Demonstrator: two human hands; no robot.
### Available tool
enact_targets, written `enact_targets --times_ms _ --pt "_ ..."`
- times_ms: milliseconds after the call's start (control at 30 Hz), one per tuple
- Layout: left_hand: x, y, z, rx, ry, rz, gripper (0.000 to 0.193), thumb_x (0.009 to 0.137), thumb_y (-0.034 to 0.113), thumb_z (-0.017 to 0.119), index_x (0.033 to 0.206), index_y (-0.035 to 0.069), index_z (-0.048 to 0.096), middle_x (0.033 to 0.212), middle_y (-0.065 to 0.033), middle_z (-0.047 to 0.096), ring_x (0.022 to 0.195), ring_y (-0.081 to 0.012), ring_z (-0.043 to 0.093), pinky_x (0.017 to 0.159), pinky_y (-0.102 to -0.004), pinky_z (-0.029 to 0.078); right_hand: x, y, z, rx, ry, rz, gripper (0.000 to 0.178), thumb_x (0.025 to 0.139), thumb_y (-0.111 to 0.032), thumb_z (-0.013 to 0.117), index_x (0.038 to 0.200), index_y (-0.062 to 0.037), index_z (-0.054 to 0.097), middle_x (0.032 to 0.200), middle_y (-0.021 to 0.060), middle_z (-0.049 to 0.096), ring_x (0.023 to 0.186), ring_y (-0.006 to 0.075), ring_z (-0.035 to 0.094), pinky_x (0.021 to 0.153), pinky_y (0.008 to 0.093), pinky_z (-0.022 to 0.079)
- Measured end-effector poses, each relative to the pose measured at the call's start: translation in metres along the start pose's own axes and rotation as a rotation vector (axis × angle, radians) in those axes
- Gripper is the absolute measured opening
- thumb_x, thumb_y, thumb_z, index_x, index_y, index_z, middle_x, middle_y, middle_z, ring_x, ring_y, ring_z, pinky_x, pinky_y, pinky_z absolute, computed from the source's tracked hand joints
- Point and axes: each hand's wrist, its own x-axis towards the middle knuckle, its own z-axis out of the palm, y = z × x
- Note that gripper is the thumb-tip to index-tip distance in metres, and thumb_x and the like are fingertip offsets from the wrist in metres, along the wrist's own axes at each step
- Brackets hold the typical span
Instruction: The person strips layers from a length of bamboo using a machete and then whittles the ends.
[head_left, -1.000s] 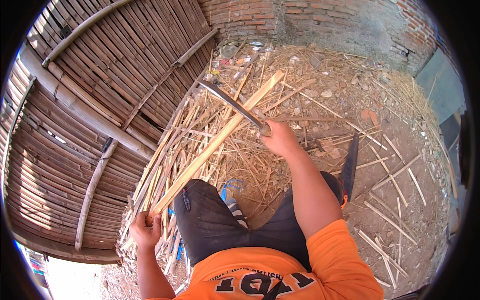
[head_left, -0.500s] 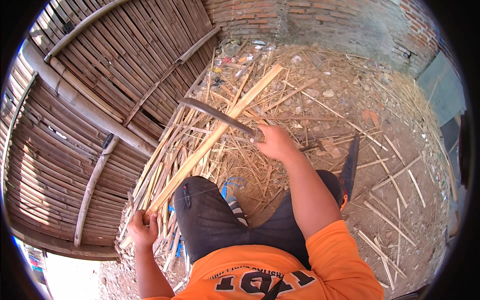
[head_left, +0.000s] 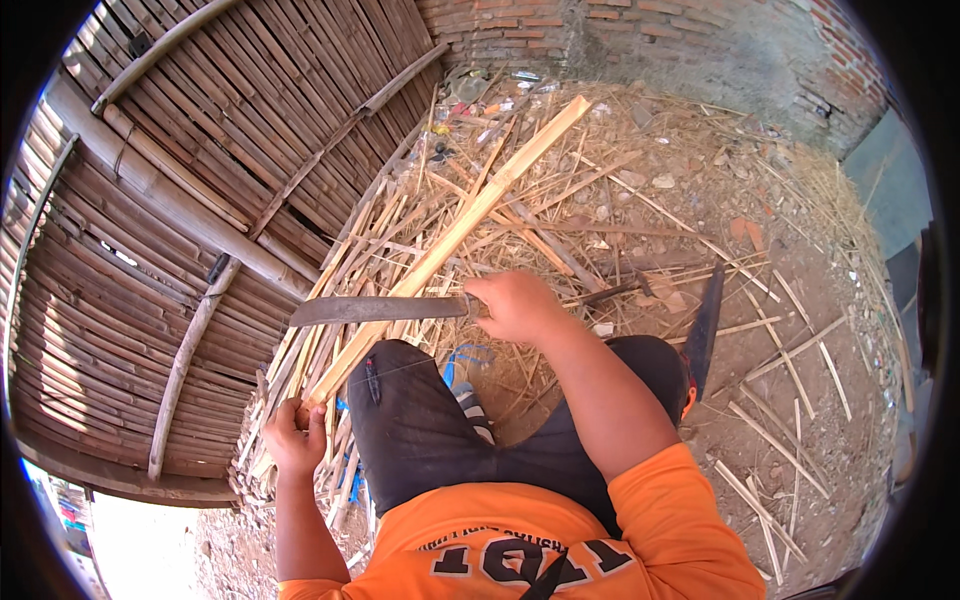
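A long, pale split bamboo strip slants from the lower left up toward the brick wall. Its near end sits in my left hand, fingers closed around it beside my left knee. My right hand grips the handle of a machete. The dark blade points left and lies across the strip in this view, just beyond my left knee. Whether the edge touches the strip I cannot tell.
Split bamboo pieces pile up along the bamboo slat wall at left. A handsaw stands by my right knee. Loose sticks litter the dirt at right. A brick wall closes off the far side.
The machete has come down toward me along the strip, its blade turning from slanted to nearly level. The strip's far end has risen and shifted right. My left hand has moved slightly up.
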Motion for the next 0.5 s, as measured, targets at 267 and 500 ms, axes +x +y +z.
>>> enact_targets --times_ms 267,500 --pt "-0.003 -0.012 -0.027 0.196 0.111 0.126 0.03 0.082 0.029 0.079 0.086 0.005 0.061 0.062 -0.0059 0.054 0.055 -0.0306 0.055 0.05 -0.0424 0.041 -0.004 0.038 -0.031 0.087 0.227 0.457 0.04 0.081 -0.025 0.075 0.118 -0.0106 0.068 0.094 0.021 0.072 0.09 0.039 0.069 0.08 0.0463 0.055" --pt "0.005 -0.021 -0.043 0.385 0.191 0.252 0.032 0.085 0.033 0.075 0.091 0.005 0.061 0.071 -0.0078 0.06 0.063 -0.0316 0.059 0.06 -0.0422 0.046 -0.006 -0.005 -0.032 0.037 -0.199 0.104 0.038 0.079 -0.023 0.074 0.115 -0.0101 0.069 0.09 0.0221 0.07 0.087 0.0402 0.068 0.077 0.047 0.054"
